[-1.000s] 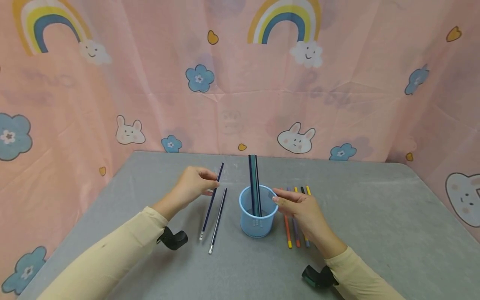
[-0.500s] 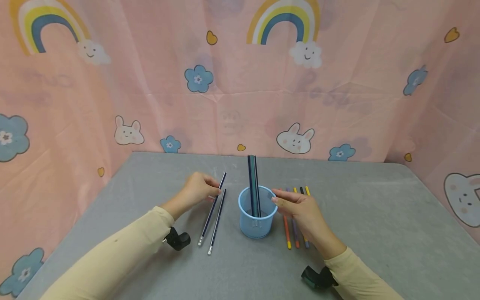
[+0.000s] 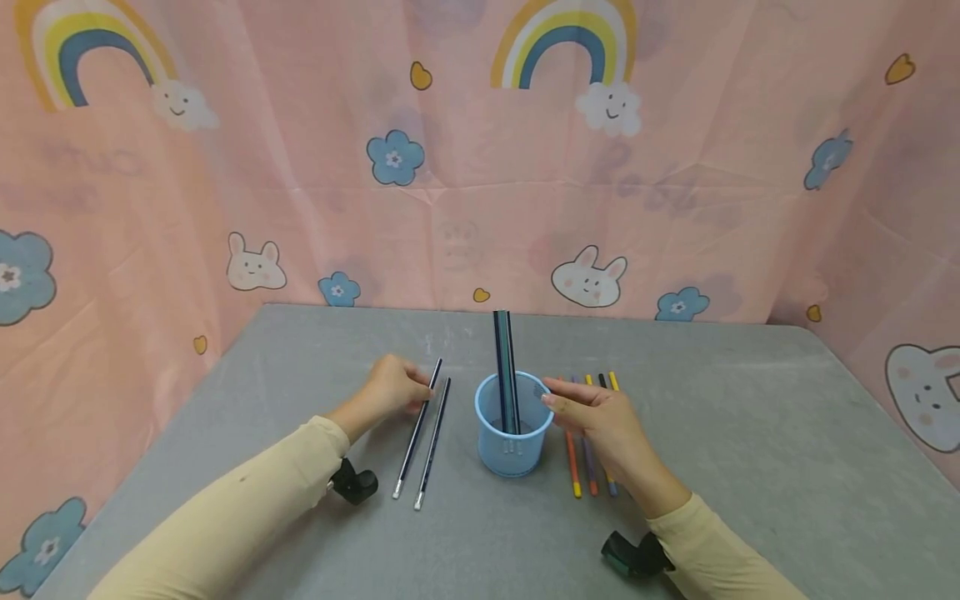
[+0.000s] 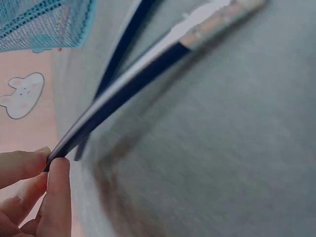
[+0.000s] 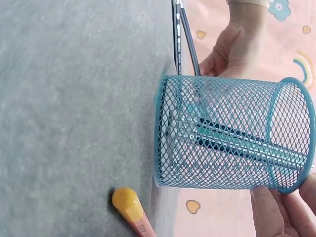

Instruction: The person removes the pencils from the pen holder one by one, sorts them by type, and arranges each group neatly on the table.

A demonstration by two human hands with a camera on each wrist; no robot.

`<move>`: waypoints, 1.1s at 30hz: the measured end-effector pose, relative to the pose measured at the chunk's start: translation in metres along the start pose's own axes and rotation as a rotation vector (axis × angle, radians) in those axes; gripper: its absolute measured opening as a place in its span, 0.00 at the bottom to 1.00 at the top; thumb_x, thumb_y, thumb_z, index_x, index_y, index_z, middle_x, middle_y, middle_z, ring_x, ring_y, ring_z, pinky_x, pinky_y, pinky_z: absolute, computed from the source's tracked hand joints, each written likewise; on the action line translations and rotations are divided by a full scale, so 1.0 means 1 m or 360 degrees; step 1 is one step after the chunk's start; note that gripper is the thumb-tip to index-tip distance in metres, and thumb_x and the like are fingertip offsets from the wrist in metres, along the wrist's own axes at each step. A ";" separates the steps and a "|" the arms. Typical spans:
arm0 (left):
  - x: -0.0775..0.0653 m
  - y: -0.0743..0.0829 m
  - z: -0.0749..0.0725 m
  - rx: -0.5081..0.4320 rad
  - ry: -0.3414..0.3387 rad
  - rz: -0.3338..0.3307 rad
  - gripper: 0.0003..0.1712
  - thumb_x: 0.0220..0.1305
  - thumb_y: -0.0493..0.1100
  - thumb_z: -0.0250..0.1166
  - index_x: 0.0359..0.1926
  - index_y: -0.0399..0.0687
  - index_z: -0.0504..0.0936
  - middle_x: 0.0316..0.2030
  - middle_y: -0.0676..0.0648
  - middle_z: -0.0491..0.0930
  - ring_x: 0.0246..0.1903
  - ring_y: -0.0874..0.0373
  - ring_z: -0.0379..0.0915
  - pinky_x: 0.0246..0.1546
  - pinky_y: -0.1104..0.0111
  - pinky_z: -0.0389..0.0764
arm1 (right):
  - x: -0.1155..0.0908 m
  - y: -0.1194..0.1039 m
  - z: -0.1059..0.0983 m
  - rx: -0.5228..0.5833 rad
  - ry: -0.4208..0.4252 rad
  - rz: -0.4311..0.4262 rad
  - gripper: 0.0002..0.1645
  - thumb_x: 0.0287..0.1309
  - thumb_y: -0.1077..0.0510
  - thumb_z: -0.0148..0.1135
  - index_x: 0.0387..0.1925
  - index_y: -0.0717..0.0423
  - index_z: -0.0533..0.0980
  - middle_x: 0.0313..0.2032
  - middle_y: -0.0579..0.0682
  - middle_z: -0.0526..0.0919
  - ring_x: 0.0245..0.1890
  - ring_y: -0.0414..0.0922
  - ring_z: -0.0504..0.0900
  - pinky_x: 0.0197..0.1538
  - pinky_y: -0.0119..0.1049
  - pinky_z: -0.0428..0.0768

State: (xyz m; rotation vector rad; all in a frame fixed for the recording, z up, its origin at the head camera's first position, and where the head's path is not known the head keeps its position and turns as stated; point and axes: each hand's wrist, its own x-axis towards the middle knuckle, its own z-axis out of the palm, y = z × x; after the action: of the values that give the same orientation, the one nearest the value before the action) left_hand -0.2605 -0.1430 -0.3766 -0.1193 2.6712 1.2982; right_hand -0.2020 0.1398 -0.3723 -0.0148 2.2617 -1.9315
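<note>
Cup (image 3: pixel 512 456): light blue, diamond mesh. Pencils inside (image 3: pixel 505 350): navy and teal, lengthwise stripes. Two loose pencils (image 3: pixel 432 450): navy with white, pale ends. One pen (image 3: pixel 573 462): orange, yellow end. Tabletop (image 3: pixel 787 433): mottled grey. Backdrop (image 3: pixel 300 125) reads pink, printed with rainbows (image 3: pixel 562 33), blue flowers (image 3: pixel 395 148), white rabbits (image 3: pixel 590 283), yellow hearts (image 3: pixel 421 76).

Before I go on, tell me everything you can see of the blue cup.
The blue cup is round and open-topped, with see-through mesh walls, perhaps painted metal, and a smooth rim. It stands upright on the gray table. Dark and teal pencils stand inside, reaching well above the rim; their exact number is unclear. The right hand holds it at the rim, on its right side.
</note>
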 end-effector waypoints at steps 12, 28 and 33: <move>0.002 -0.014 -0.001 -0.0063 -0.0028 -0.0095 0.08 0.54 0.29 0.72 0.36 0.31 0.85 0.28 0.45 0.82 0.17 0.64 0.74 0.21 0.75 0.84 | 0.000 0.000 0.000 0.0006 -0.0006 0.0001 0.28 0.65 0.54 0.65 0.62 0.62 0.75 0.68 0.57 0.73 0.64 0.49 0.77 0.58 0.36 0.82; -0.001 -0.015 0.004 -0.0004 -0.0002 -0.0140 0.07 0.55 0.30 0.72 0.36 0.32 0.85 0.31 0.43 0.83 0.20 0.63 0.76 0.22 0.74 0.85 | -0.001 -0.001 0.001 0.0019 0.0007 0.0003 0.28 0.65 0.54 0.65 0.62 0.62 0.75 0.67 0.57 0.73 0.62 0.45 0.79 0.57 0.35 0.83; -0.002 -0.015 0.005 0.0050 0.0020 -0.0120 0.06 0.55 0.30 0.72 0.34 0.32 0.84 0.28 0.44 0.82 0.19 0.64 0.75 0.21 0.75 0.84 | 0.000 0.000 0.001 0.0022 0.0005 -0.0002 0.28 0.64 0.53 0.66 0.62 0.62 0.75 0.67 0.57 0.74 0.61 0.43 0.79 0.58 0.35 0.83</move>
State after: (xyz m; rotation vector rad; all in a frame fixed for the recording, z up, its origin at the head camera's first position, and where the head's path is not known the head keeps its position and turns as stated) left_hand -0.2556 -0.1481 -0.3908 -0.2225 2.6687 1.2366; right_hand -0.2015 0.1391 -0.3719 -0.0112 2.2510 -1.9488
